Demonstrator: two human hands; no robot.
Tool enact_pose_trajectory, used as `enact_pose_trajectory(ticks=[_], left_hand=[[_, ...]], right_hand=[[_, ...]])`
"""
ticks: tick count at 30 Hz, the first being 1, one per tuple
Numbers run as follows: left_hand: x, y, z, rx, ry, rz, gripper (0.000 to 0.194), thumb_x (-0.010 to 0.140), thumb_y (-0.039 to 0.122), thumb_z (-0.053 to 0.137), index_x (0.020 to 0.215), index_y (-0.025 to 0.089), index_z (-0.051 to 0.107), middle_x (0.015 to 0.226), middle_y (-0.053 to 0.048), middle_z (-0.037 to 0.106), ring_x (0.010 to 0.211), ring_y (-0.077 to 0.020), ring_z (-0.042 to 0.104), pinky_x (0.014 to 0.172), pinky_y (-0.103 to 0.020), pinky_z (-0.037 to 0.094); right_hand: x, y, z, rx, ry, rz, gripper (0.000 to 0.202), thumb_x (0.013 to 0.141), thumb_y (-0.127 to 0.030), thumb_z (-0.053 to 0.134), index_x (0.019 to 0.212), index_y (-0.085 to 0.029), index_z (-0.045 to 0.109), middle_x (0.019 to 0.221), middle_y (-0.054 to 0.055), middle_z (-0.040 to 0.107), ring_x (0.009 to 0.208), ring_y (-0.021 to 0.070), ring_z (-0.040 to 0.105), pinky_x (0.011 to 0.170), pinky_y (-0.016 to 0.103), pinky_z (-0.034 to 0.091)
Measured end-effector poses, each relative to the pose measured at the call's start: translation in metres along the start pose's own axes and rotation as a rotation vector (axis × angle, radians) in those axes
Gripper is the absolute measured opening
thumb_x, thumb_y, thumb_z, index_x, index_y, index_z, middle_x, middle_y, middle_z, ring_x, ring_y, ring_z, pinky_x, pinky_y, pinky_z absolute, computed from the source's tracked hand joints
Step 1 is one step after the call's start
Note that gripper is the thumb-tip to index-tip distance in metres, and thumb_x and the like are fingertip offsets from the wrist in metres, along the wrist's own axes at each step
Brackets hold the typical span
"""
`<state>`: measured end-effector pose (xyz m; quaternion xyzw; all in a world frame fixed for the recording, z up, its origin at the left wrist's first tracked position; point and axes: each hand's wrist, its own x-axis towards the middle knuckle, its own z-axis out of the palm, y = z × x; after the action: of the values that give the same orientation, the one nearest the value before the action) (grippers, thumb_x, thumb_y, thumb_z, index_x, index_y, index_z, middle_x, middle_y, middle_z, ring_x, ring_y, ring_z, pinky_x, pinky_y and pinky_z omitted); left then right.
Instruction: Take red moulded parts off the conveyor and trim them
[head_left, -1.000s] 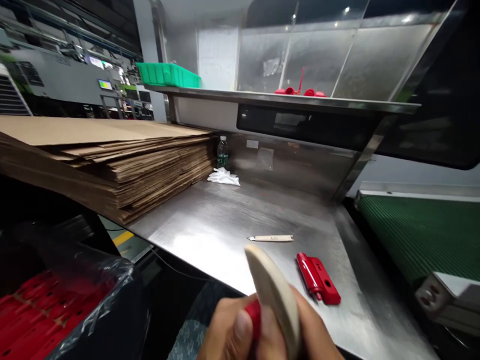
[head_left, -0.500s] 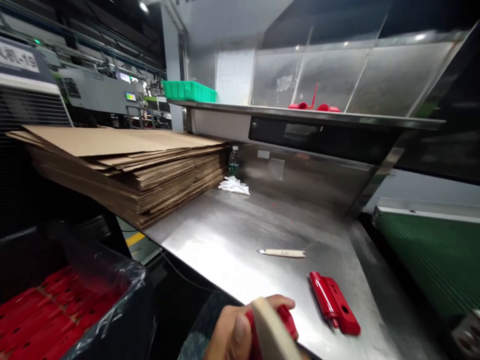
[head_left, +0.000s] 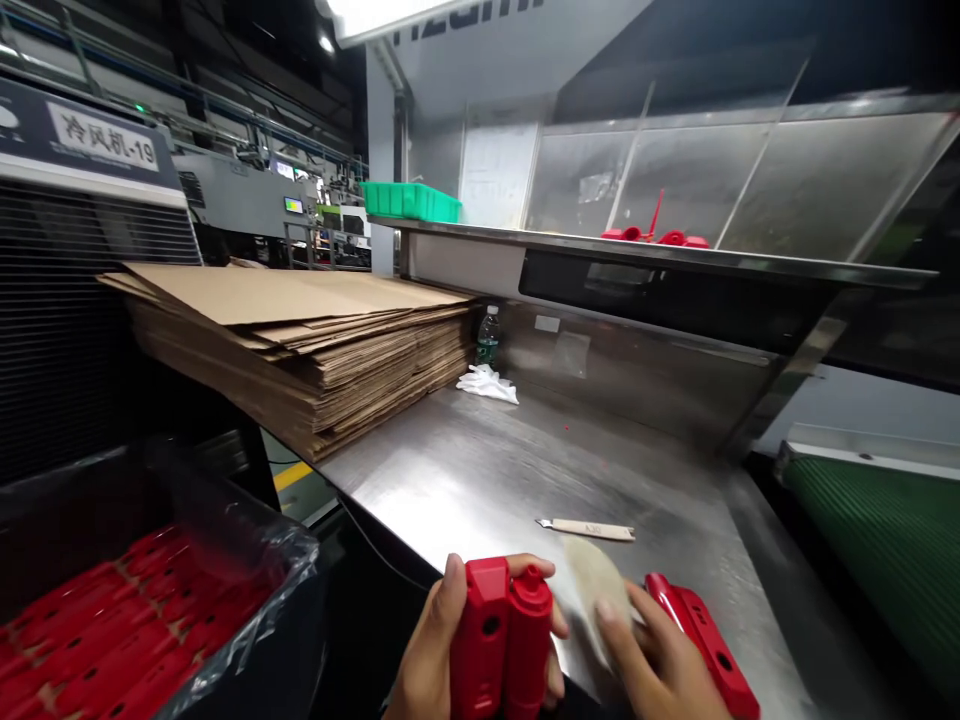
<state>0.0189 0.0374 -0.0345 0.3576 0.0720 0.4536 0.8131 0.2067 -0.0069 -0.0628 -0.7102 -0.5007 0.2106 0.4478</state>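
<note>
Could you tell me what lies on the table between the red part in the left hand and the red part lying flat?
In the head view, a pale round pad under the right hand lies between them.

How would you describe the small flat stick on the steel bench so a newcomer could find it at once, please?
Start at the shiny steel workbench and look to its near end, past the person's hands. The slim beige stick with a short metal tip lies flat there, alone; unlike the chunky red plastic part nearby, it is pale, thin and straight.
</note>
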Motion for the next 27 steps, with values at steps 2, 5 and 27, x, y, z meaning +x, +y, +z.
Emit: enact_pose_trajectory(ticks=[2,5,27], left_hand=[[0.001,0.003,-0.001,-0.088,-0.036,-0.023,0.069,0.097,0.062,0.022,0.120,0.012,0.063,0.098,-0.018,0.068,0.073,-0.0291,0.069,0.067,-0.037,0.050],[0.005,0.005,-0.001,-0.174,-0.034,-0.079,0.072,0.097,0.063,0.018,0.115,0.011,0.064,0.090,-0.015,0.068,0.067,-0.0257,0.069,0.062,-0.031,0.047],[0.014,-0.005,-0.004,-0.739,0.343,-0.228,0.037,0.097,0.032,0.050,0.119,0.003,0.056,0.106,-0.020,0.061,0.088,-0.0260,0.066,0.082,-0.037,0.056]], right_hand=[[0.026,0.003,-0.012,-0.325,-0.185,0.119,0.057,0.091,-0.066,0.030,0.125,-0.028,0.056,0.105,0.010,0.073,0.102,0.0315,0.067,0.082,0.043,0.055],[0.061,-0.011,-0.031,-0.714,-0.109,0.200,0.058,0.092,-0.066,0.021,0.125,-0.031,0.053,0.101,0.013,0.070,0.097,0.0435,0.064,0.077,0.057,0.046],[-0.008,-0.023,-0.048,-0.179,-0.016,-0.366,0.046,0.097,-0.054,0.037,0.137,-0.031,0.041,0.086,0.002,0.061,0.080,0.0178,0.064,0.059,0.023,0.051]])
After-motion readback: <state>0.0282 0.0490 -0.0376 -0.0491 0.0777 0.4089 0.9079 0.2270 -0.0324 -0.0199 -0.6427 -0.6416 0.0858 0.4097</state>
